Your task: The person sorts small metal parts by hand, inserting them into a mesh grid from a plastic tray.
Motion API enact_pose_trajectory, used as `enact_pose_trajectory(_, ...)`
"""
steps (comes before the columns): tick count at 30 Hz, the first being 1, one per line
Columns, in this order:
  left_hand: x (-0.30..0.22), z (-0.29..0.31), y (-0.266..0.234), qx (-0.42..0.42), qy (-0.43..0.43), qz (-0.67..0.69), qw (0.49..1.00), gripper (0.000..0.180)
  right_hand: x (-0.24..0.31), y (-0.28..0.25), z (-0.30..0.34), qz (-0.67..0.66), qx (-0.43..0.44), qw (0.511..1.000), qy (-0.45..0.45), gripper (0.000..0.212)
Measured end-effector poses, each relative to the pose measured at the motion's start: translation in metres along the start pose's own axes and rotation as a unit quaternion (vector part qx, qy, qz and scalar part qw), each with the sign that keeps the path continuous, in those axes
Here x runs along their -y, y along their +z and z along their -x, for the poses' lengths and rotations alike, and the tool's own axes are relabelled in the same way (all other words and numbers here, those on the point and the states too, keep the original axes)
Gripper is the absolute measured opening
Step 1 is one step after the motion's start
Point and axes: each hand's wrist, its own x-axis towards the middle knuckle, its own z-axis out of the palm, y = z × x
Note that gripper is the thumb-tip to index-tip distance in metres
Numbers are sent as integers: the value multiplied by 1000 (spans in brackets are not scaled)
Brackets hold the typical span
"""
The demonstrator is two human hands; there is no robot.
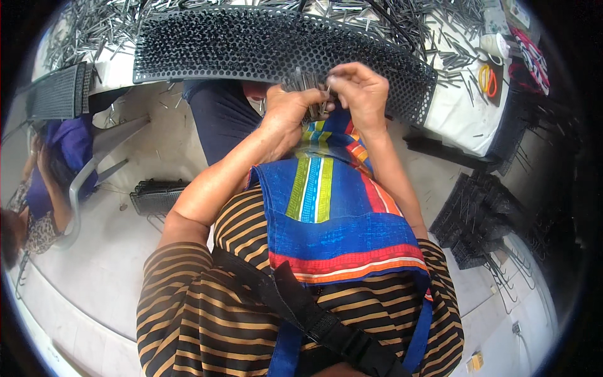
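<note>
While your two hands meet just above the middle of the frame, you are working a bundle of thin metal pins at the near edge of the black perforated tray. Your left hand is clenched around the bundle, gripping it from below. Your right hand has its fingertips pinched at the top of the pins, though whether it grips a single pin I cannot tell.

As for progress, I judge you far from finished. The tray, which arcs across the upper part of the frame, shows rows of holes, and from this view it is hard to tell how many are filled. A large scatter of loose pins lies on the white table at the upper left and upper right. Stacks of black trays wait on the floor at the right.

The bundle stands roughly upright in your fist, its long axis running up the frame, its upper ends pointing toward the tray's edge.
</note>
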Motion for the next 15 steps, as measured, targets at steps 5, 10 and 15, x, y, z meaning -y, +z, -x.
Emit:
enact_pose_trajectory(5, -4, 6, -6, -26, 17, -3, 1000, 10, 10, 21, -19, 6, -127, 983, -136, 6)
enact_pose_trajectory(10, -7, 7, -3, -22, 32, -8, 999, 11, 0, 27, -43, 282, -147, 876, -363, 11)
enact_pose_trajectory(15, -8, 6, -8, -17, 20, 13, 1000, 11, 4, 32, -48, 339, -111, 836, -418, 12)
